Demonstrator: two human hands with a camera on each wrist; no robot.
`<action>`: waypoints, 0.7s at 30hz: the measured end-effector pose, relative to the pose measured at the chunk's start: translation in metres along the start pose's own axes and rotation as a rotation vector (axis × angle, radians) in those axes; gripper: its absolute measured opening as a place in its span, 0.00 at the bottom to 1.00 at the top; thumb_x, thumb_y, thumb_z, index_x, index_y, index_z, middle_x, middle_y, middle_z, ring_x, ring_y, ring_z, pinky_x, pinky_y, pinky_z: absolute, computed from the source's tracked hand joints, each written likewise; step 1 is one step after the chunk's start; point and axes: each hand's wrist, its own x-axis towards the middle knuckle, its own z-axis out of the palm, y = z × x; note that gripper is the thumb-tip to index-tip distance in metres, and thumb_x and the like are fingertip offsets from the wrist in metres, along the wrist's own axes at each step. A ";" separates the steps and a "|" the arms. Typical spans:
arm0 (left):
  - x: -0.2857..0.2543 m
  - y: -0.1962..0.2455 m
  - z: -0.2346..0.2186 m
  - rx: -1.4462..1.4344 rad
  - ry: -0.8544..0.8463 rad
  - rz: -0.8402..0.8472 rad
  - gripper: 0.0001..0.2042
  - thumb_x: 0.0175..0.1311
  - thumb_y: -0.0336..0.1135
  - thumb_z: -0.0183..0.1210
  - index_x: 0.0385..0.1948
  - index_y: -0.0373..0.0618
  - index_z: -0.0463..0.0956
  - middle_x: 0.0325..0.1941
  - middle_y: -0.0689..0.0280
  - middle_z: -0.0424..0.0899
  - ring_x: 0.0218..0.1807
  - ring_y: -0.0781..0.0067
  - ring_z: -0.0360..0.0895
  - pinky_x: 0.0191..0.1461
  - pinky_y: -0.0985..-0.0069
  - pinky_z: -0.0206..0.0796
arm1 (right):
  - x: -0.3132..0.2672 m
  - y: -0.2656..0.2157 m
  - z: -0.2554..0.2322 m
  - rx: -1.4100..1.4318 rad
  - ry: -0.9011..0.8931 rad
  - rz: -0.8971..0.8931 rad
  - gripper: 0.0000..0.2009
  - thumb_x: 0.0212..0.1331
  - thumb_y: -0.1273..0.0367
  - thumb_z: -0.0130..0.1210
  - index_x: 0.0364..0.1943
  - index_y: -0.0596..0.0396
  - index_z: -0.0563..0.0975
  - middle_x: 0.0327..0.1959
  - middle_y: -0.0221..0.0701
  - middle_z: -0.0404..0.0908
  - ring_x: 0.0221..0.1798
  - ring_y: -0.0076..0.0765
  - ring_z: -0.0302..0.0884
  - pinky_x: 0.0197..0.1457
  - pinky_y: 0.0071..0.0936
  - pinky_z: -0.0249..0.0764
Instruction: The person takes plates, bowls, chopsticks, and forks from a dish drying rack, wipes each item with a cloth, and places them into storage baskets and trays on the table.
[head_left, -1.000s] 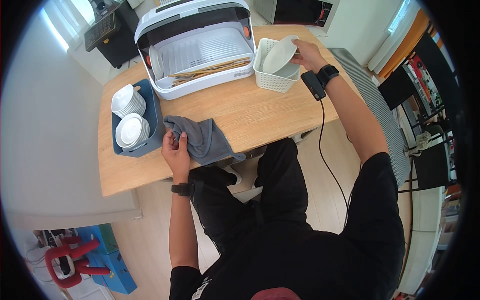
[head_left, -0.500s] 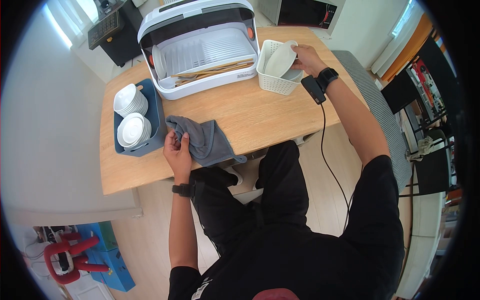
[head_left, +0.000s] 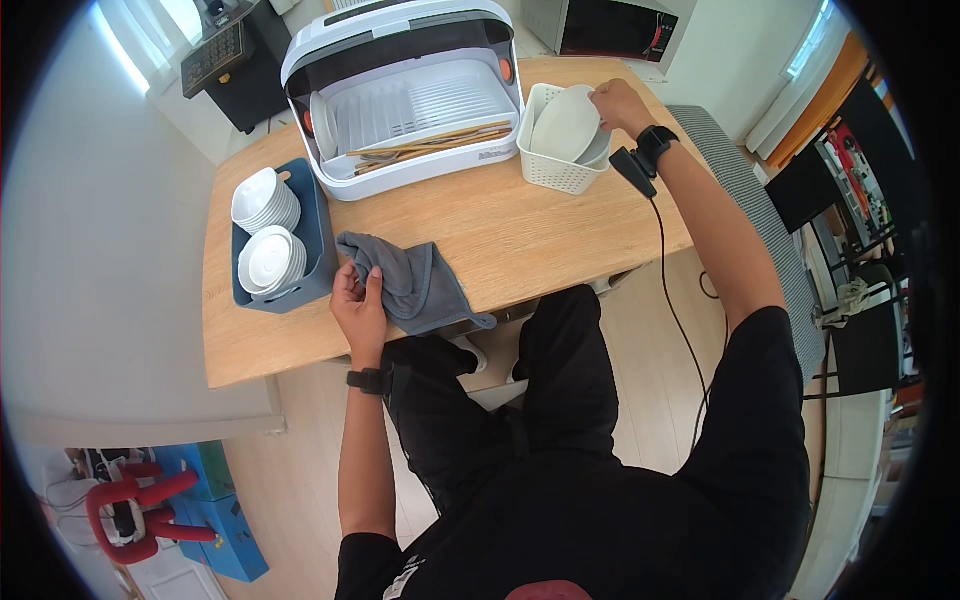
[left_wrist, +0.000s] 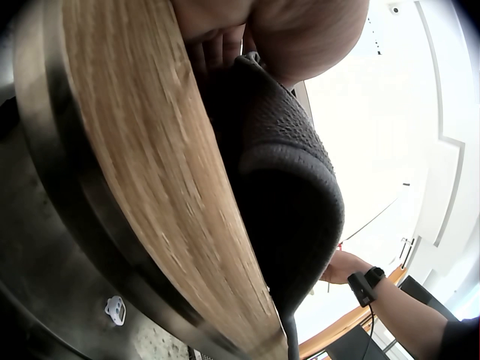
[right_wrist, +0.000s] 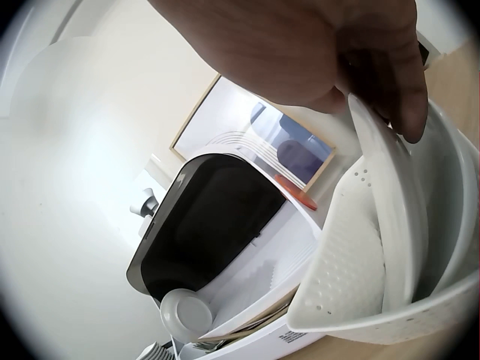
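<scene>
My right hand (head_left: 625,107) pinches the upper rim of a white plate (head_left: 566,124). The plate leans inside a white perforated basket (head_left: 556,176), its lower part within the walls. Behind it in the basket is another pale dish (right_wrist: 450,217). At the table's near edge my left hand (head_left: 360,312) grips a crumpled grey cloth (head_left: 428,290) between thumb and fingers. Part of the cloth hangs over the edge, and the left wrist view shows its fold (left_wrist: 289,150) close up.
A white dish rack (head_left: 420,172) with raised dark lid stands at the back, holding chopsticks (head_left: 440,140) and an upright small plate (head_left: 323,125). To the left, a blue bin (head_left: 320,235) holds two stacks of white bowls (head_left: 268,200). A cable (head_left: 672,290) trails from the right wrist.
The plate in my right hand has gone lower into the white basket, and the hand has turned more over its rim. My left hand stays on the cloth.
</scene>
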 end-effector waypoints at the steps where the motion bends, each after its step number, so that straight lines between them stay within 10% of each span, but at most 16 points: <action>1: 0.000 0.000 0.000 0.002 0.002 -0.008 0.16 0.66 0.25 0.60 0.53 0.29 0.69 0.47 0.60 0.81 0.45 0.80 0.77 0.49 0.84 0.69 | 0.000 -0.001 -0.002 -0.108 0.034 -0.018 0.18 0.57 0.61 0.54 0.38 0.65 0.81 0.41 0.51 0.83 0.47 0.52 0.83 0.49 0.40 0.77; 21: -0.003 -0.010 -0.003 0.066 0.044 -0.034 0.19 0.63 0.27 0.63 0.53 0.30 0.72 0.47 0.58 0.80 0.46 0.75 0.78 0.50 0.79 0.71 | -0.021 0.029 -0.006 -0.446 0.191 -0.263 0.12 0.49 0.62 0.56 0.28 0.57 0.82 0.32 0.49 0.82 0.39 0.58 0.80 0.45 0.46 0.76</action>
